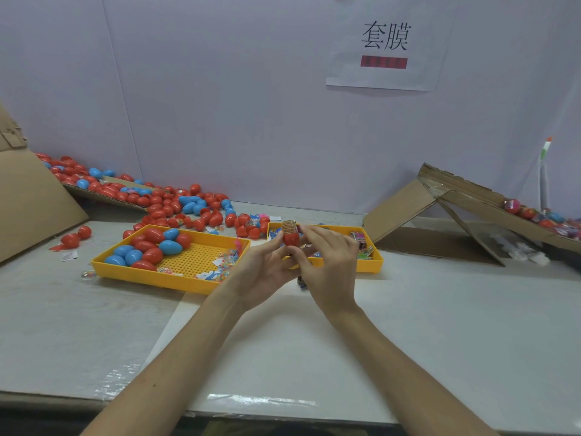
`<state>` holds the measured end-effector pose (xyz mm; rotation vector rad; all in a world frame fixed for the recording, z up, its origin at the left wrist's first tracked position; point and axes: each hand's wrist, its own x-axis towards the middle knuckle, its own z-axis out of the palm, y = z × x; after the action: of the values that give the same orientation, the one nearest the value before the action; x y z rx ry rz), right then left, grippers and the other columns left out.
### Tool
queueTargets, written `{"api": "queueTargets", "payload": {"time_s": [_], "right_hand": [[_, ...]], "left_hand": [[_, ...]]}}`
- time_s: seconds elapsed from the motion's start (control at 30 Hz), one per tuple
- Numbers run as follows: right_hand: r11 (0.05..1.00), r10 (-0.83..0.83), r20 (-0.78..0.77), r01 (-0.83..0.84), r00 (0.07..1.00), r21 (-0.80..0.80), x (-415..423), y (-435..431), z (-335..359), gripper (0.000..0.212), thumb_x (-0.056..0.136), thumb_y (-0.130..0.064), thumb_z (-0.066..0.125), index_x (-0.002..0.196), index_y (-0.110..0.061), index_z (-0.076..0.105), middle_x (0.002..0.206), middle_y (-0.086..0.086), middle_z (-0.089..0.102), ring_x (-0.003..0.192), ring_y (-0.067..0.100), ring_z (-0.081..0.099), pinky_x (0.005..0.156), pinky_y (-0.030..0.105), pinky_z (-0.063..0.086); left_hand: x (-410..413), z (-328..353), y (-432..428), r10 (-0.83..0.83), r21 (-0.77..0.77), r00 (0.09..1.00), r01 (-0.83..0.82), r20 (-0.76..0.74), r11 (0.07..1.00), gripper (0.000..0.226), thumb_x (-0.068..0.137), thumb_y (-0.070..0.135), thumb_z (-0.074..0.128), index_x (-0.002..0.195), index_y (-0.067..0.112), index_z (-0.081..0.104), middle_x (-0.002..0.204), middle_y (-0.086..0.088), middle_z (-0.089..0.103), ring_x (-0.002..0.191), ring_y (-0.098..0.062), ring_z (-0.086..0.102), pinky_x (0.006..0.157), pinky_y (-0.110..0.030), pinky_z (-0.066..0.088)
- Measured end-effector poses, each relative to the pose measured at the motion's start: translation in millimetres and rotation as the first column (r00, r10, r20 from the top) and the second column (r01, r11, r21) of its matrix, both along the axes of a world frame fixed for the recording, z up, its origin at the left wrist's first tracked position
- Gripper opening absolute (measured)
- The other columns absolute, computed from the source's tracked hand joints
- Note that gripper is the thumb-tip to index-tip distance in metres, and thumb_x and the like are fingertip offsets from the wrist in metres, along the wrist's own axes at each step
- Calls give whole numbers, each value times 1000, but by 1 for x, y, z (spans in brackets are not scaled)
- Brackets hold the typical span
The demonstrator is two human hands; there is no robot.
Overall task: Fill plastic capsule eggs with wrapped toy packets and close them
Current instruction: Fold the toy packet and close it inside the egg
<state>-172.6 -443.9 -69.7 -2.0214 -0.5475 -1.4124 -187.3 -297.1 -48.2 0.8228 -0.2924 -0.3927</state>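
Note:
A red capsule egg (pixel 291 239) is held up between both hands above the table's middle. A printed film sleeve (pixel 289 227) sits around its top. My left hand (pixel 265 269) cups the egg from below and the left with fingers curled round it. My right hand (pixel 327 262) pinches it from the right. The left yellow tray (pixel 176 280) holds several red and blue eggs (pixel 154 247) and small wrapped packets (pixel 224 262). The right yellow tray (pixel 367 267) behind my hands holds wrapped packets (pixel 361 243).
A big pile of red and blue eggs (pixel 176 202) spreads along the back left by a cardboard sheet (pixel 28 202). A folded cardboard ramp (pixel 456 209) at the right carries wrapped eggs (pixel 534 214). A paper sign (pixel 385 42) hangs on the wall.

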Motion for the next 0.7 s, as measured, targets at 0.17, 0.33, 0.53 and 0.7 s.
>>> {"api": "queueTargets", "payload": {"time_s": [0.17, 0.33, 0.53, 0.7], "right_hand": [[999, 29, 29, -29, 999, 16, 1, 0, -2, 26, 81, -27, 82, 103, -14, 78, 106, -3, 75, 99, 16, 66, 91, 37, 40], [998, 54, 42, -56, 998, 40, 1, 1, -2, 24, 77, -18, 85, 98, -10, 78, 100, 0, 75, 96, 18, 66, 91, 35, 40], [994, 79, 37, -81, 996, 67, -2, 1, 0, 23, 75, -14, 84, 96, -5, 79, 95, 4, 76, 93, 20, 65, 91, 33, 41], [995, 78, 43, -80, 996, 52, -3, 0, 1, 21, 77, -13, 81, 96, -4, 79, 92, 4, 75, 89, 24, 67, 89, 32, 42]], "left_hand": [[-1, -1, -1, 4, 27, 1000, -4, -1, 1000, 43, 105, 34, 48, 133, 6, 64, 124, -15, 66, 121, -30, 64, 93, -41, 57], [0, -3, -1, -1, 41, 1000, 0, 15, 999, 42, 107, 36, 46, 133, 8, 64, 123, -13, 67, 118, -28, 65, 93, -39, 56], [2, -6, -1, 11, 63, 1000, -12, 14, 998, 41, 107, 36, 47, 132, 10, 66, 120, -11, 67, 116, -27, 66, 94, -38, 55], [3, -5, 0, 25, 68, 1000, -25, 12, 997, 42, 105, 34, 50, 135, 7, 62, 123, -12, 62, 115, -26, 64, 94, -38, 55]]}}
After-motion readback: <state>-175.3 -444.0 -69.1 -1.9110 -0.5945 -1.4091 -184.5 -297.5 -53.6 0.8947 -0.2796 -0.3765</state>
